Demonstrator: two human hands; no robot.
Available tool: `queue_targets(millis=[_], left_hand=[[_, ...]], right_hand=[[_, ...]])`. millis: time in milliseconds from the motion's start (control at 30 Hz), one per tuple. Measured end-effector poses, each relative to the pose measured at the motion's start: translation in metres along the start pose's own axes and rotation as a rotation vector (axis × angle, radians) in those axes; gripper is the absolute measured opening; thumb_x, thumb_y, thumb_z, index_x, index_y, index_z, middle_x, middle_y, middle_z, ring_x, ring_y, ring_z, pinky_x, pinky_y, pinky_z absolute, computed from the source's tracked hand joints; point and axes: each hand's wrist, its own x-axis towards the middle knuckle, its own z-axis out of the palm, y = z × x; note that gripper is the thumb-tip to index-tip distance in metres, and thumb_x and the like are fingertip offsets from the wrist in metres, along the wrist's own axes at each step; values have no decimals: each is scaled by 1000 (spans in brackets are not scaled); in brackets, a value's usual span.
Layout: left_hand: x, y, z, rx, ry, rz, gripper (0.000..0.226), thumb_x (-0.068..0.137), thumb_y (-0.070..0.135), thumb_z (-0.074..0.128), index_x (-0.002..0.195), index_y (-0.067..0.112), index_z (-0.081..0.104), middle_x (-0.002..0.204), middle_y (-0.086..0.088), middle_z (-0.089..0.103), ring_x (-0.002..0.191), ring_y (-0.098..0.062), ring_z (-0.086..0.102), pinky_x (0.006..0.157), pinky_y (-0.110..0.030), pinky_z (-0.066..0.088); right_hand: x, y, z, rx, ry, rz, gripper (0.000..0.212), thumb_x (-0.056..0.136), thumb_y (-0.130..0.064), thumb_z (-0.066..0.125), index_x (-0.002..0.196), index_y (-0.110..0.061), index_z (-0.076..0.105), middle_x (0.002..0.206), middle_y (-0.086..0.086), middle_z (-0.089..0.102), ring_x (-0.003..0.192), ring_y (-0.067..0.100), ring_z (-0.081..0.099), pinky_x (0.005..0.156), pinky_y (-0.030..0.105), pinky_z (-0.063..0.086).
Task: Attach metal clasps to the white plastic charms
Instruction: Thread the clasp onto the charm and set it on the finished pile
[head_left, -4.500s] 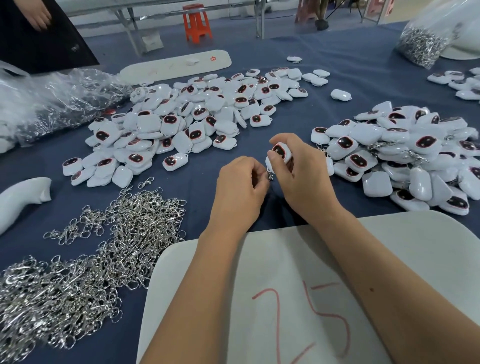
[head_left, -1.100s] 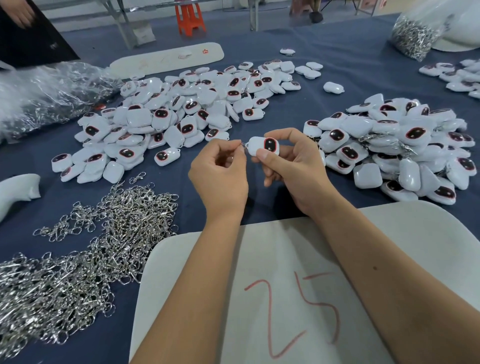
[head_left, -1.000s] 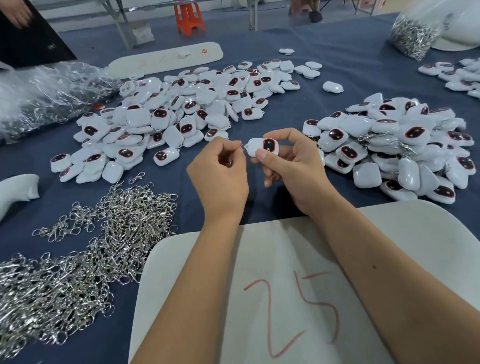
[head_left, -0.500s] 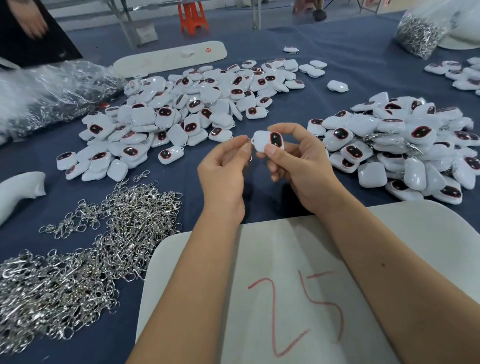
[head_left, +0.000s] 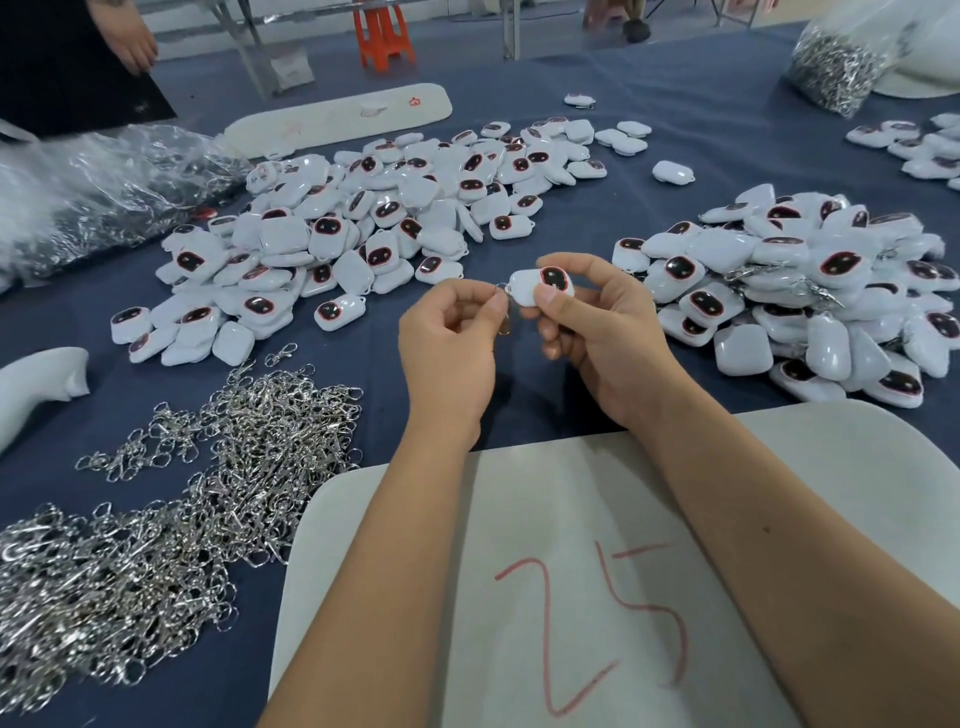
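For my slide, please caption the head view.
Right hand holds a white charm; left hand pinches a clasp at its end.

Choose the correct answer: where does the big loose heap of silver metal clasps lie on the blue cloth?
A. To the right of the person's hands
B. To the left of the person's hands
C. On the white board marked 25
B: the loose heap of silver metal clasps spreads on the blue cloth, left of the left hand and right hand.

Clasp heap (head_left: 156, 519) left of board (head_left: 571, 571); charm piles (head_left: 363, 234) behind (another (head_left: 805, 296) right).
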Motion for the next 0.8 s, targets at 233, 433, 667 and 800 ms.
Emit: queue_targets(millis=[233,433,667,800], left_hand=[[1,-2,-9,494,9,313,12,88,5,70,80,14,70,74,9,68,73,-11,63,75,-31,53],[0,1,-6,786,23,385,13,87,2,61,85,11,70,86,-3,69,83,-25,62,76,-39,46],[0,-2,-3,344,-10,69,9,90,16,75,83,21,73,73,7,71,69,-4,64,62,-10,43],[-1,-2,0,256,-54,-9,11,93,16,72,83,21,74,72,3,73,64,-7,65,69,-23,53]], right_hand=[[0,3,1,-122,2,-54,22,99,0,65,120,-7,64,81,14,71,61,15,55,54,25,49],[-1,7,4,-325,-17,-154,26,96,0,70,120,-5,63,78,7,72,58,15,56,55,26,52],[1,5,2,-109,69,-97,27,101,1,60,127,-3,63,77,9,68,60,14,55,53,26,47],[2,5,3,-119,175,-106,25,101,-2,61,126,-5,64,73,4,67,58,12,54,49,25,45]])
